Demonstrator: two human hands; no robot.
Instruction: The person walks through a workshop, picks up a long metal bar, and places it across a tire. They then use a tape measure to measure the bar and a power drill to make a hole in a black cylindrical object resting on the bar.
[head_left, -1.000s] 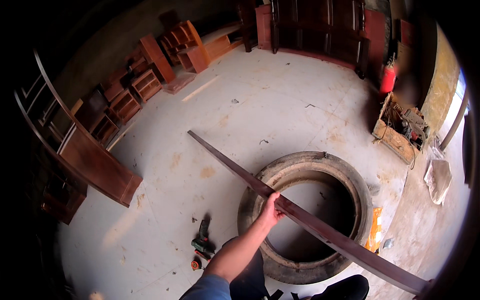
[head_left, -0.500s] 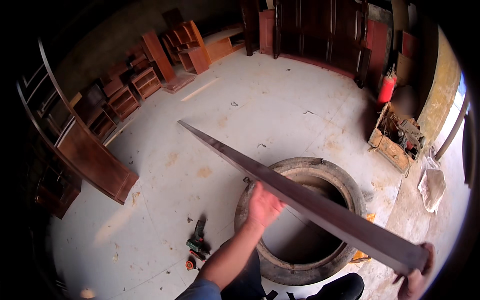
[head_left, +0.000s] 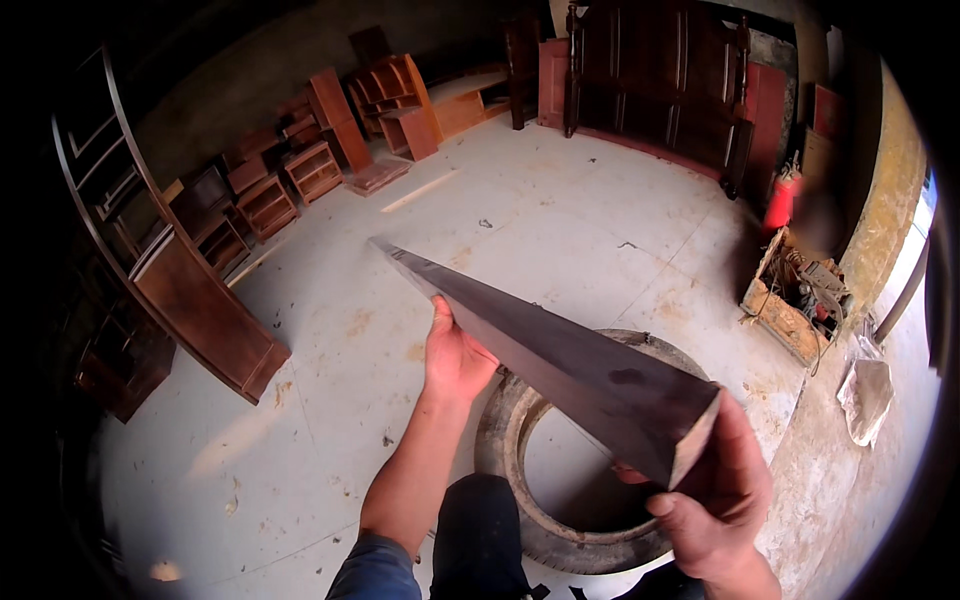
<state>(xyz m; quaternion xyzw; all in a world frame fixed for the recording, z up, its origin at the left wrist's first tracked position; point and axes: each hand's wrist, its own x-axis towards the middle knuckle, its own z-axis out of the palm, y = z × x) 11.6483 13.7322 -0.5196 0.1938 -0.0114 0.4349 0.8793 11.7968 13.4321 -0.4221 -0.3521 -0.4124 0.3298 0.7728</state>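
Dark-brown beam (head_left: 570, 350) slants above the tyre (head_left: 497, 440), right hand (head_left: 725, 510) gripping its near end, left hand (head_left: 456, 355) clasping it farther along; a loosened left grip could drop the far end floorward.

No text, label, number or sign can be read in any part of the frame, upper or lower.
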